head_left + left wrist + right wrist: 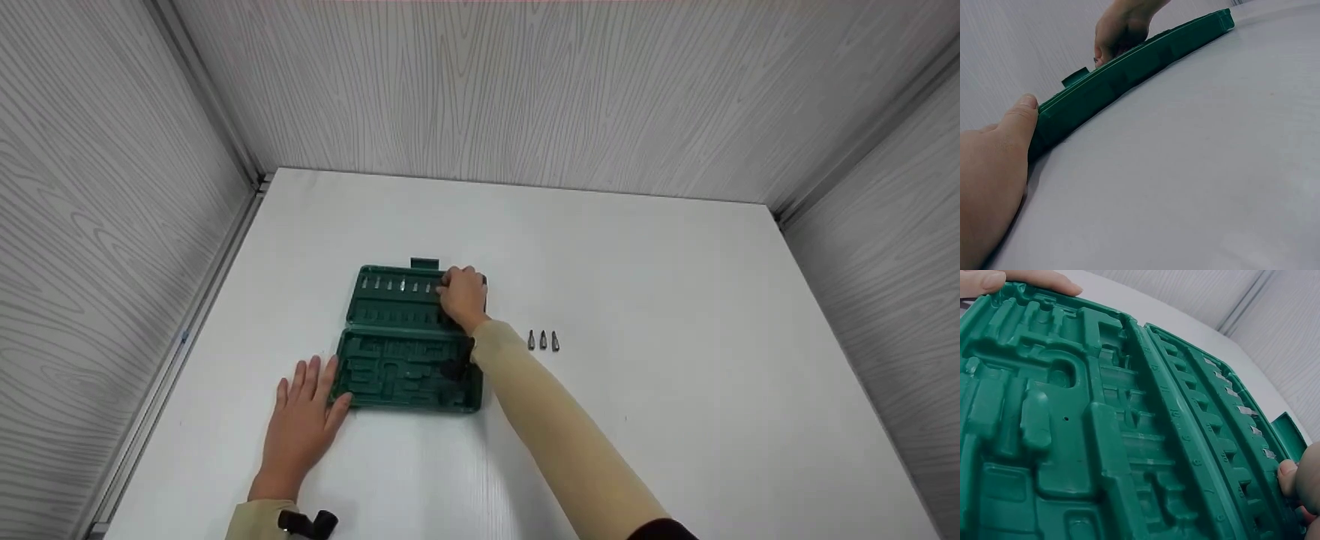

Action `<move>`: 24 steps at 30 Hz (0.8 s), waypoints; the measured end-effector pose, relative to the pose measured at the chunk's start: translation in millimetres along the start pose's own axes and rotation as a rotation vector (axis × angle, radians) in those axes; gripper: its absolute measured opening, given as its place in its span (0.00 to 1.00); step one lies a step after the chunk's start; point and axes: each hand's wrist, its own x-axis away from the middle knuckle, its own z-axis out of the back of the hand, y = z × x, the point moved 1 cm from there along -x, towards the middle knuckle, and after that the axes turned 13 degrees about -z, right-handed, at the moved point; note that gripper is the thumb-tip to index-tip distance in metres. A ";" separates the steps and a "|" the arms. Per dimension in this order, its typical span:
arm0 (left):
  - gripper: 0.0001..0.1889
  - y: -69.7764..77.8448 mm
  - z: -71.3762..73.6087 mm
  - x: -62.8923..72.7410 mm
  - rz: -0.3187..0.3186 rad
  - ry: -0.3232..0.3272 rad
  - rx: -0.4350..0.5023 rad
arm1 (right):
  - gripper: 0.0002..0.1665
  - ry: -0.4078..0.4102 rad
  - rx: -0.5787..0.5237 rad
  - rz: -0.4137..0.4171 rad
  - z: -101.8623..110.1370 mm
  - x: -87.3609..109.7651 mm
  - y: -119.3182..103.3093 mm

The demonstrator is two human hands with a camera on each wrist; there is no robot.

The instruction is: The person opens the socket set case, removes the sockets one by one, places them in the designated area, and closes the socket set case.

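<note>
A green plastic bit case point(409, 330) lies opened flat on the white table, lid half with moulded hollows toward the person. Several silver screwdriver bits point(403, 285) stand in a row in the far half. My right hand point(463, 296) is at the right end of that row with curled fingers; a small metal tip, apparently a screwdriver bit point(1095, 59), shows at its fingertips, mostly hidden. With straight, spread fingers, my left hand point(300, 420) rests on the table, touching the case's near left edge. Its thumb point(1026, 107) lies against the green side wall.
Three loose bits point(543, 340) lie side by side on the table to the right of the case, beside the right sleeve point(555, 427). The case's latch flap point(424, 263) sticks out at the back. Grey wood-grain panels point(480, 90) enclose the table.
</note>
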 end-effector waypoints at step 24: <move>0.35 1.6 0.5 -6.8 -0.023 0.007 0.003 | 0.08 -0.013 -0.392 0.060 21.6 -2.4 16.1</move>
